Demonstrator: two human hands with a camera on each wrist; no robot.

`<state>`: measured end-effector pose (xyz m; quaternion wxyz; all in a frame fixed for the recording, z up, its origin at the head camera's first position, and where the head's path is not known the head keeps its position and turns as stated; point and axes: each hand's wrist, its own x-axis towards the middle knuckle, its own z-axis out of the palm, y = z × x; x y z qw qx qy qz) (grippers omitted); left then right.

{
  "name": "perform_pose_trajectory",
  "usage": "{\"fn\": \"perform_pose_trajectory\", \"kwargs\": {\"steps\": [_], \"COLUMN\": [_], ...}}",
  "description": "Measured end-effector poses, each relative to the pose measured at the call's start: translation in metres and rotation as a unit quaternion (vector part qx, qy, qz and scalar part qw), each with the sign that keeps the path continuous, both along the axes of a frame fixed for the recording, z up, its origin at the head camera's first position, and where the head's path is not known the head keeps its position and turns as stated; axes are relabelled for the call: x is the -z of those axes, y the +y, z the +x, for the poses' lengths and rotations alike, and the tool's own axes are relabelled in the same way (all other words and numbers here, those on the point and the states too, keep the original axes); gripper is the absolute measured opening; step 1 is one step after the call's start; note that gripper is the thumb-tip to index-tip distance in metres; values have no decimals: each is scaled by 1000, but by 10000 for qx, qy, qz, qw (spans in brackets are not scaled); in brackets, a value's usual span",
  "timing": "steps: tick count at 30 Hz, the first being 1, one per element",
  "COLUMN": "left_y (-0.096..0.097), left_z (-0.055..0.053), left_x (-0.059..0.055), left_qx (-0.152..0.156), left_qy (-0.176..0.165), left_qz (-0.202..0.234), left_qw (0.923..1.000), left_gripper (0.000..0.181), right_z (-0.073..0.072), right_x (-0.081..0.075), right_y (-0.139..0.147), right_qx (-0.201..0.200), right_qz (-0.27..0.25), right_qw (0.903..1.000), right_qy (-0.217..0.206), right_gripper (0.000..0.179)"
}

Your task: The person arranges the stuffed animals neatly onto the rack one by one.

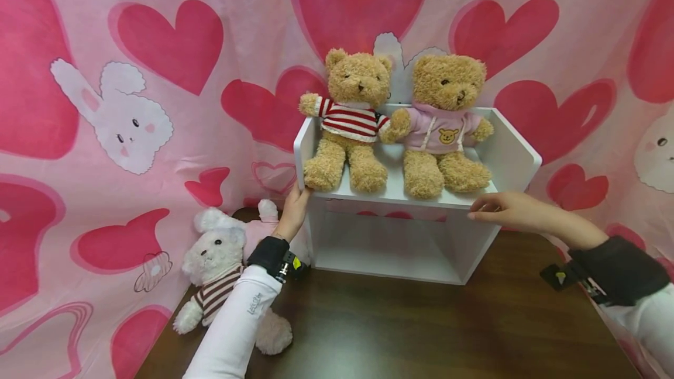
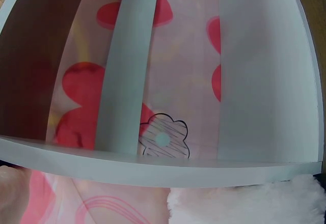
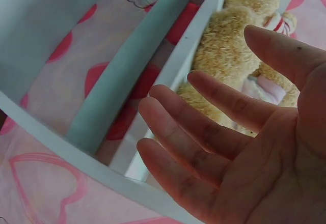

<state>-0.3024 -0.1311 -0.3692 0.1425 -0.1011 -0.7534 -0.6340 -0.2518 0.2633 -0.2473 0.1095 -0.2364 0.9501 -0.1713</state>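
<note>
A small white shelf (image 1: 389, 250) with an upper ledge and an open lower compartment stands on the brown table. On its ledge sit a tan teddy bear in a red-striped sweater (image 1: 350, 121) and another teddy bear in a pink hoodie (image 1: 442, 127). My left hand (image 1: 292, 215) touches the shelf's left side panel at ledge height; its fingers are largely hidden there. Only a bit of that hand (image 2: 12, 193) shows in the left wrist view. My right hand (image 1: 508, 212) is by the ledge's right front corner, near the pink-hoodie bear's foot, fingers spread and holding nothing.
At the left, beside the shelf and partly behind my left forearm, a white plush toy in a brown-striped top (image 1: 218, 274) leans near a pink-clad plush (image 1: 258, 230). A pink heart-print cloth (image 1: 174, 192) hangs behind the brown table (image 1: 400, 332).
</note>
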Motion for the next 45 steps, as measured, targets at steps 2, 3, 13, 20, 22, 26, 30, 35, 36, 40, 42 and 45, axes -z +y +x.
{"fn": "perform_pose_trajectory", "kwargs": {"steps": [2,3,13,20,22,26,30,35,36,40,42,45], "left_y": [0,0,0,0,0,3,6,5,5,1,-1,0], "left_z": [0,0,0,1,0,9,24,23,20,9,3,2], "left_x": [0,0,0,0,0,-10,-25,-25,-22,-10,-3,0], "left_qx": [-9,-14,-9,25,10,43,58,55,74,63,50,-4], "left_qy": [2,5,-17,-18,-12,-76,-165,-114,-125,-142,-154,-93], "left_qz": [-23,-23,21,4,-36,-21,-7,-64,-25,56,76,17], "left_qw": [10000,10000,10000,10000,10000,10000,9998,9999,9999,9999,9998,10000], "left_gripper": [49,48,47,48,49,48,46,46,47,48,48,48], "right_z": [1,1,5,10,11,13,14,14,14,13,13,13], "right_x": [3,5,25,35,36,38,39,38,38,35,34,31], "right_y": [2,3,13,19,20,25,31,40,42,46,47,49], "right_qx": [23,27,114,157,214,238,329,422,435,510,539,593], "right_qz": [30,30,-40,-232,-273,-310,-315,-381,-386,-399,-438,-479], "right_qw": [10000,10000,9999,9996,9994,9990,9984,9972,9970,9955,9949,9943], "right_qy": [-7,-13,0,20,86,224,344,477,513,691,725,748], "right_gripper": [35,36,35,33,33,33,34,40,41,41,42,42]}}
